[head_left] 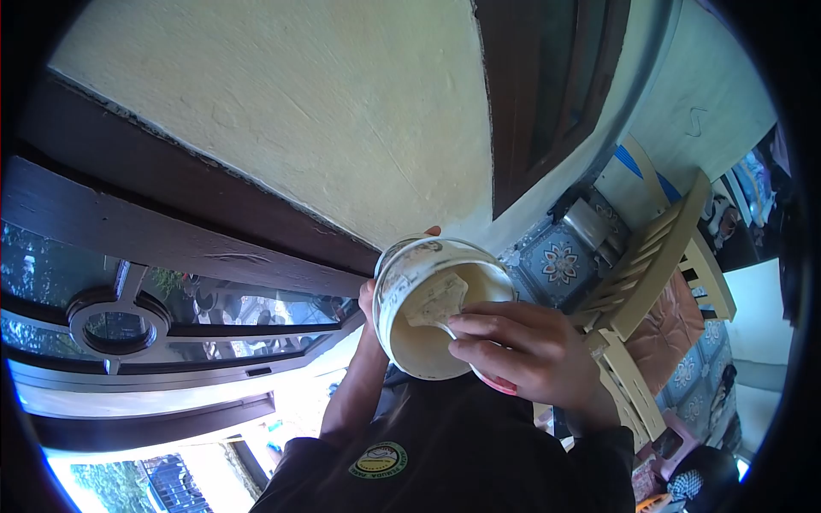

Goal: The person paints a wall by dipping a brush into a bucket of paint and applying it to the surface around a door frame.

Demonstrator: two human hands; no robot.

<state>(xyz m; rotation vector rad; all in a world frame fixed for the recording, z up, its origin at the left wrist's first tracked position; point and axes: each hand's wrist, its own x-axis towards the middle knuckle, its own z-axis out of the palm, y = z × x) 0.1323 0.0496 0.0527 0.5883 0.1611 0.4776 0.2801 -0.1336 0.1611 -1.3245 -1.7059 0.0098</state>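
Note:
My left hand [368,301] is wrapped round the outside of a white plastic bucket [400,338], which is tilted so its mouth faces me. Pale smears mark the bucket's rim and inner wall. In my right hand [526,346] is a putty knife [438,301], its flared blade coated with whitish material and lying inside the bucket's mouth. The red end of its handle shows below my fingers. How much material the bucket holds I cannot tell.
A cream wall [299,111] rises in front, between a dark door frame with glass panes [214,256] at left and another dark wooden frame [522,103] at right. To the right stand a wooden chair [654,248] with a brown cushion and patterned floor tiles [560,261].

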